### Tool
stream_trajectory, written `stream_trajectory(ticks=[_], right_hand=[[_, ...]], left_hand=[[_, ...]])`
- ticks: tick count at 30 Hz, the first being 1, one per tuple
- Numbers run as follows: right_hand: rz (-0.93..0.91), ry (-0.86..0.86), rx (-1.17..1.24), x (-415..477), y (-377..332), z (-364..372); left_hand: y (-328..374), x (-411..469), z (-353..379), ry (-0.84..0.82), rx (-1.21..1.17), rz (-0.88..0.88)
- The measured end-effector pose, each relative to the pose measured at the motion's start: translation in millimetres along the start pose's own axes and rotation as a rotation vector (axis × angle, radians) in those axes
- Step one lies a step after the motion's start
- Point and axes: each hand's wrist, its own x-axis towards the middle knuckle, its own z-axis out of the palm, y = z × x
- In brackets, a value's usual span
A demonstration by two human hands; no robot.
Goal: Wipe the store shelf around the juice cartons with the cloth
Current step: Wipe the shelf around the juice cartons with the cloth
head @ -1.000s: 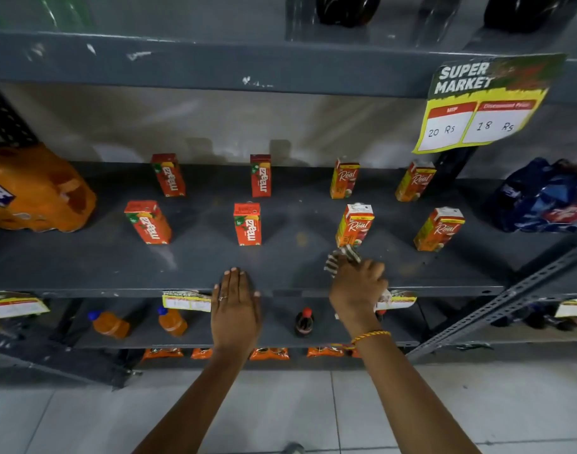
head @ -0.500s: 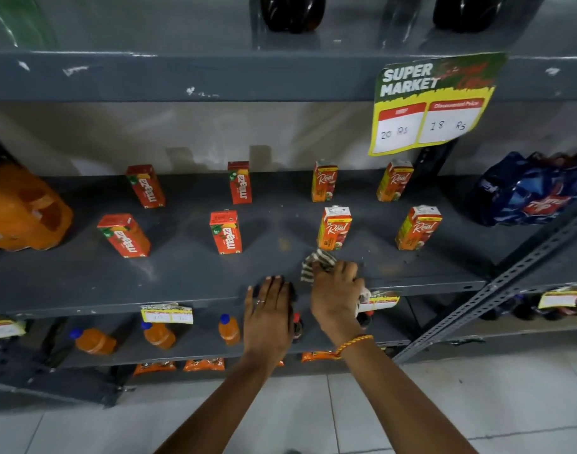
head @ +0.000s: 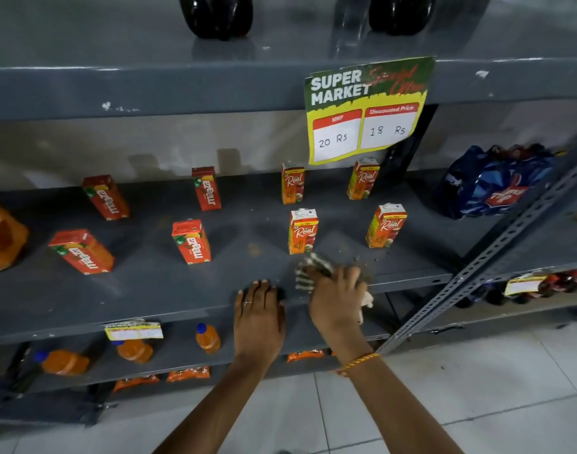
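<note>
**Desk:** What is happening at the grey metal store shelf (head: 149, 290)?

**Photographer:** Mid-wipe, by my reading. The right hand (head: 337, 298) is clamped on a crumpled striped grey-and-white cloth (head: 308, 271), pressed to the shelf front just beyond its fingertips. The left hand (head: 259, 317) lies flat beside it, fingers together, holding nothing.

**Desk:** And the cloth's lie?

**Photographer:** Bunched; its long axis seems to run from the hand toward the nearest orange-and-white Real juice carton (head: 302, 231), just ahead of the knuckles. Grit (head: 362, 257) sits to the hand's right. The next stroke likely calls for skirting that upright carton without tipping it
</note>
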Motion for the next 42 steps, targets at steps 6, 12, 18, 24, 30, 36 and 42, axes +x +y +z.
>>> stream_trajectory(ticks=[6, 12, 18, 24, 30, 36, 42], right_hand=[[-0.035, -0.029, -0.060, 10.8, -2.9, 8.9], [0.048, -0.041, -0.035, 12.1, 0.9, 10.0], [0.111, -0.081, -0.050, 24.7, 41.1, 3.3], [0.201, -0.149, 0.032, 36.7, 97.5, -6.9], [0.295, -0.019, 0.130, 27.9, 155.5, -17.7], [-0.081, -0.063, 0.058, 28.2, 116.0, -8.9], [0.041, -0.162, 0.041, 37.4, 148.3, -8.8]], left_hand=[[8.6, 11.9, 2.8, -0.033, -0.056, 0.126], [28.8, 11.9, 14.7, -0.084, -0.133, 0.137], [53.5, 9.3, 22.9, -0.139, -0.060, 0.205], [84.2, 16.3, 35.9, -0.090, -0.045, 0.163], [104.1, 17.1, 48.5, 0.001, -0.060, 0.013], [117.3, 18.5, 50.2, -0.015, -0.054, -0.034], [124.5, 15.1, 51.5, -0.036, 0.000, -0.066]])
